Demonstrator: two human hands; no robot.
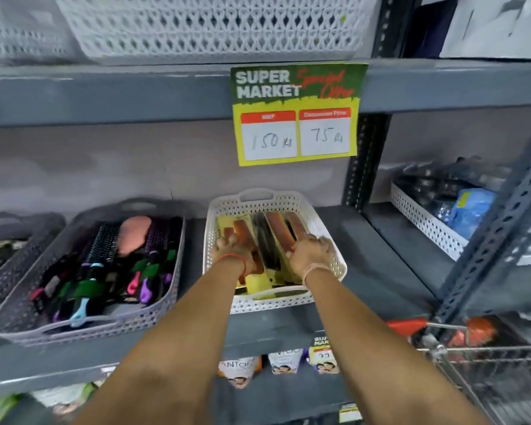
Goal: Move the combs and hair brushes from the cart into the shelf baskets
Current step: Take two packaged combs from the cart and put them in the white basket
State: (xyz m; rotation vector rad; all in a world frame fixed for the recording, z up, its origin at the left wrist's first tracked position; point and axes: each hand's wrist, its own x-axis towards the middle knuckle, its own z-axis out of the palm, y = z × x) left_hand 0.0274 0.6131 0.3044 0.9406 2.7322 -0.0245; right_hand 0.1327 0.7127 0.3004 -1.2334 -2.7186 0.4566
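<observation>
A white perforated basket (325, 273) stands on the grey shelf, holding several brown and black combs (278, 231) on yellow cards. Both my hands are down inside it. My left hand (232, 250) rests on the brown combs at the basket's left side, fingers curled over them. My right hand (310, 254) grips the packs at the right side. To the left, a grey basket (19, 314) holds several hair brushes (105, 250) with coloured handles. The wire cart (460, 354) with its red handle sits at the lower right; its contents are blurred.
A yellow and green price sign (298, 113) hangs from the shelf above. White baskets (196, 29) sit on the upper shelf. Another white basket (426, 222) with dark and blue goods stands at the right behind a slotted upright. Boxed products (284, 361) line the shelf below.
</observation>
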